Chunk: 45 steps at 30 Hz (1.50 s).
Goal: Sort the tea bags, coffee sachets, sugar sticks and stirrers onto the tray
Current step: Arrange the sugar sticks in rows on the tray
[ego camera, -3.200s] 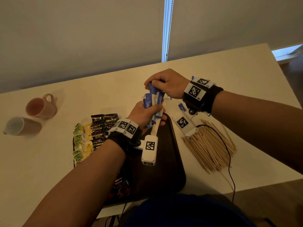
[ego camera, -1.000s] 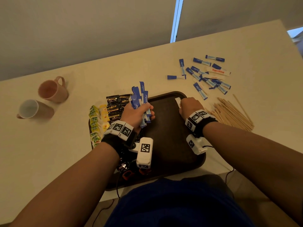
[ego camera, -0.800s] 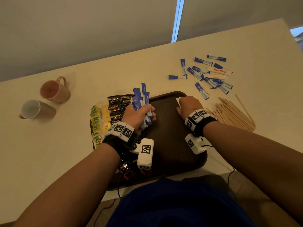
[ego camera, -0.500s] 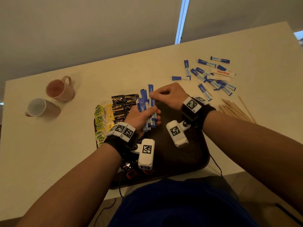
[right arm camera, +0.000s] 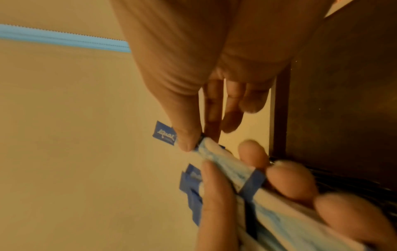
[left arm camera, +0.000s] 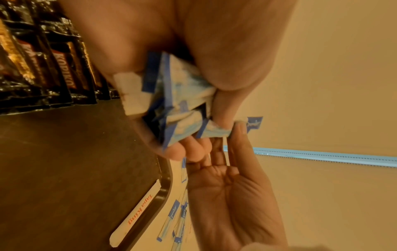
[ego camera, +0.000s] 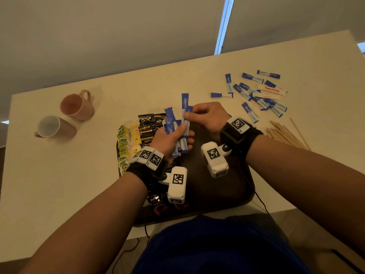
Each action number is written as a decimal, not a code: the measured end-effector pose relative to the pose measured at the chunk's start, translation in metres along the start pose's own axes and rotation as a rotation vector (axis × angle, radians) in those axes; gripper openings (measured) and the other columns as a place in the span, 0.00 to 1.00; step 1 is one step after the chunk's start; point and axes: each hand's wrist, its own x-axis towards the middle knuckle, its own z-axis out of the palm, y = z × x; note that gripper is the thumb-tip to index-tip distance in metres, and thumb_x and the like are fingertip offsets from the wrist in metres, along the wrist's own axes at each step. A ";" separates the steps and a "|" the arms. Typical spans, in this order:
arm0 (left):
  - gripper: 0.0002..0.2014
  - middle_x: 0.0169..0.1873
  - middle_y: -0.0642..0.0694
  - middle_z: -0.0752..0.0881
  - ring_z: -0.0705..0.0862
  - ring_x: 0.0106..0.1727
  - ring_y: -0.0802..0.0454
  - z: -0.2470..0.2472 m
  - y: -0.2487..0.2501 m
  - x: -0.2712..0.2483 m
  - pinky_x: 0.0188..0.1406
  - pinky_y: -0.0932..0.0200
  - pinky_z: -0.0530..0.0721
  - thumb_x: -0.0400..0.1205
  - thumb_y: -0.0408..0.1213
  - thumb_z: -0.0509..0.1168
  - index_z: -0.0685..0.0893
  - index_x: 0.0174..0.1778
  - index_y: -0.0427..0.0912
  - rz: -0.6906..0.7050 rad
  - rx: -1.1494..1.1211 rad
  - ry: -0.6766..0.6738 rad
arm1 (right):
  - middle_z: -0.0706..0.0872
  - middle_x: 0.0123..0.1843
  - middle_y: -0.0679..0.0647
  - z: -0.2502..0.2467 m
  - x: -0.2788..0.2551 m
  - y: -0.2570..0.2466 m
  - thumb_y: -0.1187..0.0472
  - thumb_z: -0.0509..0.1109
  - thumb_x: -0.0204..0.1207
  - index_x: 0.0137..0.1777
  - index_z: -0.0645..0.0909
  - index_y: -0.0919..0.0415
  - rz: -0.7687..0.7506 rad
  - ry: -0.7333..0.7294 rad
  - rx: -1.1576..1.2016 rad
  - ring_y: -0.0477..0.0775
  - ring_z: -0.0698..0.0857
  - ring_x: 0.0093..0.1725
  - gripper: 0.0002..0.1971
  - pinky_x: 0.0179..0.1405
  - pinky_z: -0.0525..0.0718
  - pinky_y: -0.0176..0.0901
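Blue-and-white paper sugar sticks (ego camera: 178,133) stand bunched in the left hand (ego camera: 171,139), whose fingers are wrapped tight round the bundle above the dark brown plastic tray (ego camera: 221,190). The right hand (ego camera: 207,116) pinches one more stick (ego camera: 185,107) between thumb and forefinger, feeding it in at the top of the bunch. To do this neatly, I'd say, slide it in parallel with the others, ends level, and ease the left grip only enough to admit it. More loose blue sticks (ego camera: 256,93) lie on the cream table (ego camera: 59,184) beyond the tray, with the thin wooden stirrers (ego camera: 286,133) beside them, not yet sorted.
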 end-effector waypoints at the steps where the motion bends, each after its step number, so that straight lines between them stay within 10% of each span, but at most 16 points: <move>1: 0.08 0.37 0.41 0.89 0.88 0.33 0.49 0.000 0.000 0.001 0.34 0.54 0.89 0.87 0.37 0.63 0.82 0.58 0.38 -0.002 -0.015 0.025 | 0.89 0.36 0.54 -0.001 0.002 -0.001 0.59 0.78 0.73 0.38 0.88 0.59 -0.006 0.031 0.028 0.51 0.86 0.35 0.05 0.40 0.84 0.44; 7: 0.07 0.33 0.42 0.89 0.86 0.29 0.49 -0.013 -0.003 0.014 0.31 0.53 0.88 0.87 0.36 0.64 0.81 0.45 0.38 -0.022 -0.020 0.257 | 0.91 0.42 0.58 -0.020 0.020 0.009 0.57 0.78 0.73 0.44 0.87 0.62 0.094 0.153 -0.064 0.58 0.90 0.43 0.08 0.45 0.90 0.49; 10: 0.08 0.32 0.42 0.88 0.86 0.27 0.50 -0.018 -0.001 0.015 0.29 0.55 0.88 0.87 0.35 0.64 0.80 0.43 0.38 -0.012 -0.044 0.266 | 0.87 0.41 0.50 -0.016 0.028 0.023 0.54 0.76 0.74 0.47 0.87 0.58 0.119 -0.038 -0.652 0.49 0.85 0.40 0.08 0.34 0.79 0.38; 15: 0.08 0.31 0.44 0.87 0.85 0.27 0.50 -0.019 0.002 0.014 0.28 0.55 0.88 0.88 0.35 0.63 0.79 0.44 0.39 0.001 -0.051 0.227 | 0.85 0.42 0.52 0.012 0.047 0.042 0.55 0.75 0.76 0.42 0.84 0.56 0.173 -0.386 -1.204 0.57 0.86 0.49 0.06 0.50 0.84 0.47; 20: 0.06 0.29 0.46 0.88 0.86 0.28 0.51 -0.021 0.005 0.013 0.28 0.56 0.88 0.87 0.36 0.64 0.80 0.45 0.39 0.030 -0.036 0.230 | 0.84 0.51 0.53 0.009 0.048 0.044 0.51 0.75 0.75 0.58 0.82 0.58 0.057 -0.300 -1.212 0.56 0.84 0.52 0.16 0.55 0.84 0.48; 45: 0.08 0.28 0.46 0.87 0.85 0.26 0.52 -0.027 0.010 0.017 0.27 0.57 0.88 0.88 0.34 0.63 0.80 0.42 0.40 0.034 -0.043 0.248 | 0.86 0.47 0.61 0.011 0.063 0.040 0.55 0.69 0.80 0.54 0.85 0.66 0.088 -0.159 -1.285 0.61 0.85 0.49 0.13 0.43 0.79 0.46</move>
